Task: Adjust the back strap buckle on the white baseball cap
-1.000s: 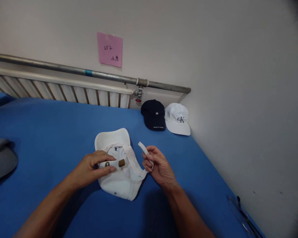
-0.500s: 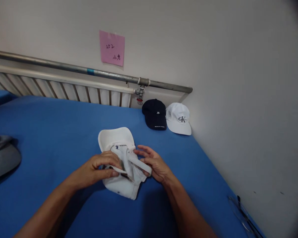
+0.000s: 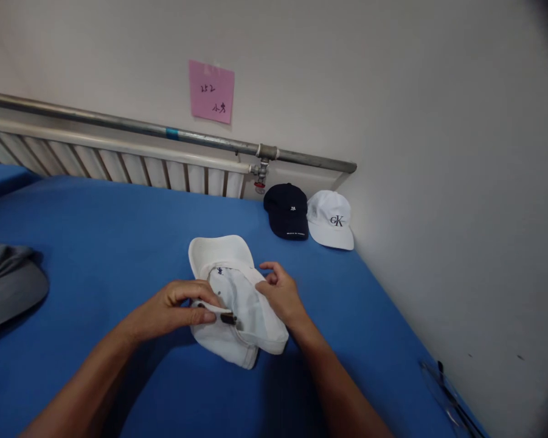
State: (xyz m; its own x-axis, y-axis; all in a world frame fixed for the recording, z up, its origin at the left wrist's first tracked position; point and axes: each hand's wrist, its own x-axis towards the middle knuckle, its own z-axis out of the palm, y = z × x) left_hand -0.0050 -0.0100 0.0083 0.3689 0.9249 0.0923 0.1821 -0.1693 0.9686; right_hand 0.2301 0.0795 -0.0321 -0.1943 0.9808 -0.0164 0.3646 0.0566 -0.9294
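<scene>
Since last frame, on blue sheet (image 3: 118,237), right side of white cap (image 3: 239,298) has flared out; cap lies inside-up, brim at far side. L hand (image 3: 177,309) pinches strap (image 3: 219,309); R hand (image 3: 280,297) half-curled at cap's R edge, can't tell if gripping; dk buckle (image 3: 228,318) just past L thumb.

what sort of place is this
Some indoor room, likely a plain home or dormitory, though I can't be sure: a white radiator and a metal pipe run along the wall behind a blue surface.
</scene>
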